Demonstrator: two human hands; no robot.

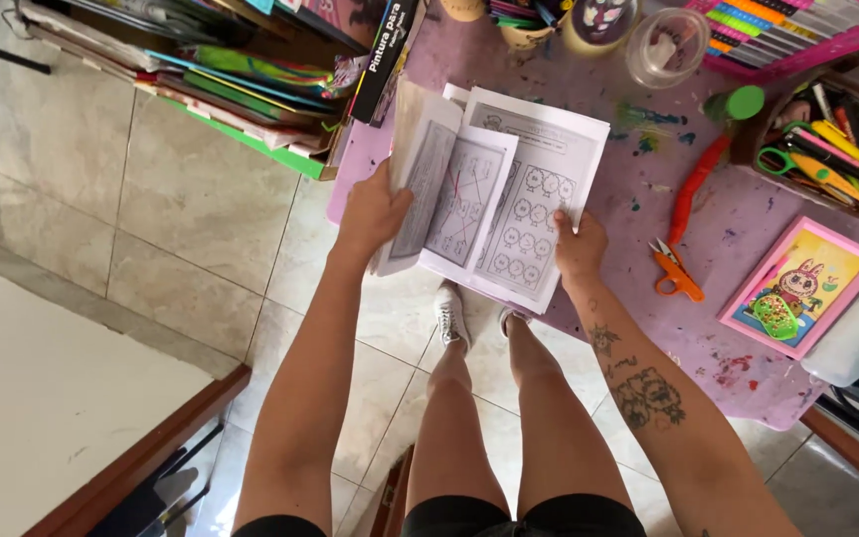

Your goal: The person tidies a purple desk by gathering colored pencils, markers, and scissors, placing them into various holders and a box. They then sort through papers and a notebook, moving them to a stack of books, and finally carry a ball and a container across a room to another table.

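While a black box (383, 62) with white lettering leans against stacked books (221, 75) at upper left, a pink-framed cartoon picture (802, 286) lies right on the purple table (748, 209); the left hand (372, 213) and right hand (580, 247) each grip an edge of printed black-and-white worksheets (494, 194), fanned open over the table's edge.

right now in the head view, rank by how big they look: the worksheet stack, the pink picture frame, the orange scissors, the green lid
1. worksheet stack
2. pink picture frame
3. orange scissors
4. green lid

All lie at about table height, so the order seems safe.
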